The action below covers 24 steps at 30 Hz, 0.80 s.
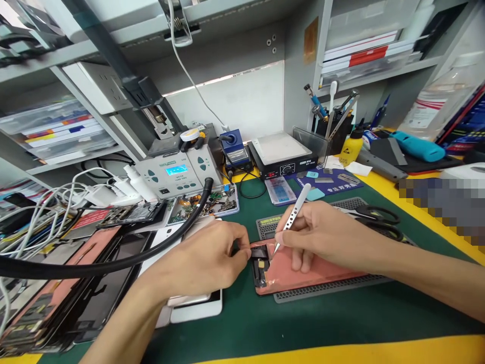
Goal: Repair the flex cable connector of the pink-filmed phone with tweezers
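A phone display panel (318,270) with a pinkish-red back lies on a grey perforated mat (299,294). At its left end are black parts and a gold-coloured square contact (261,264). My right hand (312,235) grips silver tweezers (293,218) with holes along the shank. Their tips point down at the inner edge of the black area. My left hand (223,253) is pinched at the panel's left end, where a black strip (259,252) runs to the fingertips. The exact point of grip is partly hidden by the fingers.
White phones or panels (200,312) lie under my left forearm. Stacked display panels (64,288) fill the left side. A thick black hose (151,257) arches over them from the hot-air station (178,172). Black scissors (382,215) lie behind my right wrist; a heating plate (282,151) stands behind.
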Tool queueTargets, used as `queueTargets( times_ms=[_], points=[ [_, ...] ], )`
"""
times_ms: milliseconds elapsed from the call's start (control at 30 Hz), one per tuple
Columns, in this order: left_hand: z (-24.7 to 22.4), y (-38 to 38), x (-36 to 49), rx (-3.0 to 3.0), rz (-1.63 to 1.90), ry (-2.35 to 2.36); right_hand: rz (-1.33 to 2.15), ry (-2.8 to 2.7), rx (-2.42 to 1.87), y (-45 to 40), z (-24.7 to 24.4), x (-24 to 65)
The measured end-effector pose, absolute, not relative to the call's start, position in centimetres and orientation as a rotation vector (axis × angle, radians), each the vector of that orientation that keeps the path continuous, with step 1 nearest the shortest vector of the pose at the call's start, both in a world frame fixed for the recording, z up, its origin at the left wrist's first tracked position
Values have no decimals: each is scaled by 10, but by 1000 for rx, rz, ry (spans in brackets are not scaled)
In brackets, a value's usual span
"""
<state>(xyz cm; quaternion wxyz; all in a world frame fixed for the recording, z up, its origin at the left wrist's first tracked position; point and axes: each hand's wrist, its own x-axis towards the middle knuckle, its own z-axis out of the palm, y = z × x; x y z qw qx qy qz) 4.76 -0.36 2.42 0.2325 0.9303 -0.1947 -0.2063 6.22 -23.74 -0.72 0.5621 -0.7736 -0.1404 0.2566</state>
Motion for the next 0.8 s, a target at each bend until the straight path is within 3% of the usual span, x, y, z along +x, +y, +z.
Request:
queueTargets(
  times_ms=[800],
  points=[
    [24,-4,48,2561,-537,-552,594,-357,-1833,-237,-6,61]
  ],
)
